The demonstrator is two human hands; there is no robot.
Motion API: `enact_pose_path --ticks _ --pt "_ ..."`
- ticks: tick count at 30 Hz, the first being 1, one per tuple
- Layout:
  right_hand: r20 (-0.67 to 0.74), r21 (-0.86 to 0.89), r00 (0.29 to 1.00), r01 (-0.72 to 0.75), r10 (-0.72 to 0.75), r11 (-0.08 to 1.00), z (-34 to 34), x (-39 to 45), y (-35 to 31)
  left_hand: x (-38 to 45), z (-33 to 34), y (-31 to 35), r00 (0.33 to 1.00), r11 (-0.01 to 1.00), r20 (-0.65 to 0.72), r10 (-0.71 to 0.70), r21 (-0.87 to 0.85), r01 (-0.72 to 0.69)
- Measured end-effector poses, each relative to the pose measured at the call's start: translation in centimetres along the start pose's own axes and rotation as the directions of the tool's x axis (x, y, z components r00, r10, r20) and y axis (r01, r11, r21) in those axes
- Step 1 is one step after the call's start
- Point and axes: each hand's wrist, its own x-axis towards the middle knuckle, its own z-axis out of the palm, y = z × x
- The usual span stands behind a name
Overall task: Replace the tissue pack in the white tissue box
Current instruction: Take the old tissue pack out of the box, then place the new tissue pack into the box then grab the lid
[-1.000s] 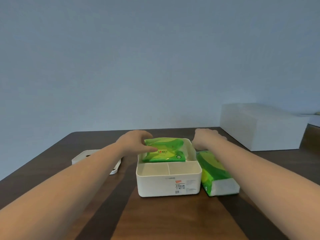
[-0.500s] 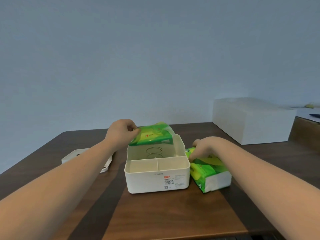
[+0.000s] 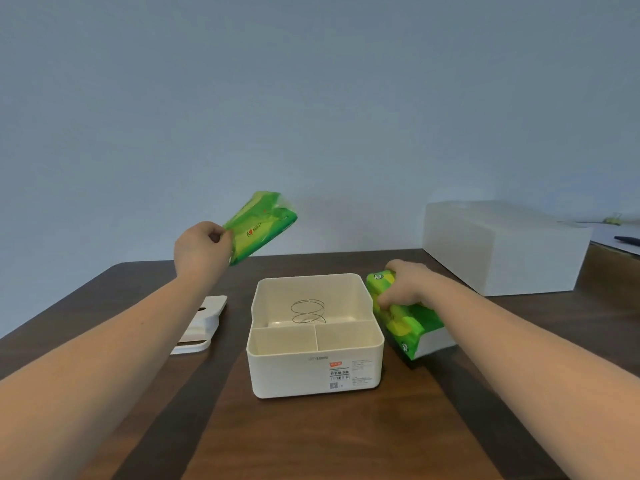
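The white tissue box (image 3: 313, 372) stands open in the middle of the dark wooden table (image 3: 311, 438). Its large rear compartment shows only a wire spring (image 3: 307, 311); the two small front compartments hold nothing. My left hand (image 3: 201, 249) grips a flat, nearly spent green tissue pack (image 3: 261, 226) by one end, tilted in the air above and left of the box. My right hand (image 3: 405, 284) is closed over a full green tissue pack (image 3: 408, 323), which sits tilted right beside the box's right wall.
The box's white lid (image 3: 204, 323) lies on the table to the left, partly behind my left forearm. A large white rectangular box (image 3: 502, 247) stands at the back right. A wall rises just behind the table's far edge.
My left hand has lifted the thin green pack out of the box, up and to the left. My right hand has gone from the box's rim to grip the full pack.
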Motion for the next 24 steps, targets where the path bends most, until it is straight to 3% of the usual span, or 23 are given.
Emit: enact_pose_path --ticks 4,10,16,21,24 --pt "-0.150 0.125 0.987 0.079 -0.060 0.989 -2.3 0.6 -1.4 0.8 0.7 -2.0 0.997 0.996 0.046 -0.059 0.068 0.056" --pt "-0.193 0.057 0.916 0.367 -0.351 0.928 -5.3 -0.1 -5.2 1.7 1.8 -4.6 0.977 0.976 0.156 -0.148 0.185 0.118" --pt "0.076 -0.073 0.758 0.652 -0.648 0.755 -4.3 -1.8 -9.5 2.9 2.8 -5.9 0.973 0.976 0.186 -0.134 0.193 0.097" --pt "0.289 -0.119 0.639 0.763 -0.713 0.635 -2.0 -1.4 -11.0 4.2 3.9 -6.7 0.968 0.975 0.205 -0.143 0.197 0.103" --pt "0.354 -0.199 0.637 0.767 -0.685 0.610 -1.1 -0.9 -11.0 4.8 4.8 -7.2 0.966 0.977 0.219 -0.137 0.194 0.094"
